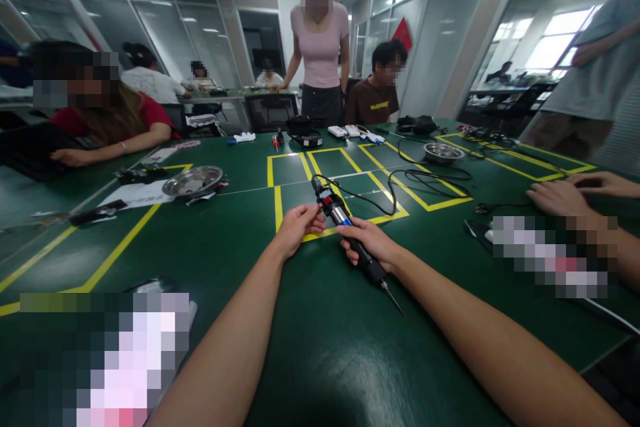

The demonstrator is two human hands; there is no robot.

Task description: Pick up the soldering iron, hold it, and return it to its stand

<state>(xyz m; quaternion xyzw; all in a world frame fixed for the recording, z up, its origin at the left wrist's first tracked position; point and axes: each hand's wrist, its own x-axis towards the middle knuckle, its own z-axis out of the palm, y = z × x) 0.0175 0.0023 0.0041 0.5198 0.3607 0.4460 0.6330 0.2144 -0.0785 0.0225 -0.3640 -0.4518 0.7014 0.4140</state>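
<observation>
An electric screwdriver [334, 208] with a black body, a blue band and a red part lies slanted over the green table [320, 347], its thin bit [393, 299] pointing toward me. My right hand [367, 243] is wrapped round its lower body. My left hand [299, 223] pinches it near the red part at the cable end. A black cable [395, 190] runs from its far end across the yellow tape squares [320, 177].
A metal bowl [193, 180] and papers sit at the left, another bowl [443, 152] at the far right. Tools and cases lie along the far edge. Another person's hands [565, 197] rest at the right. Several people sit or stand around the table.
</observation>
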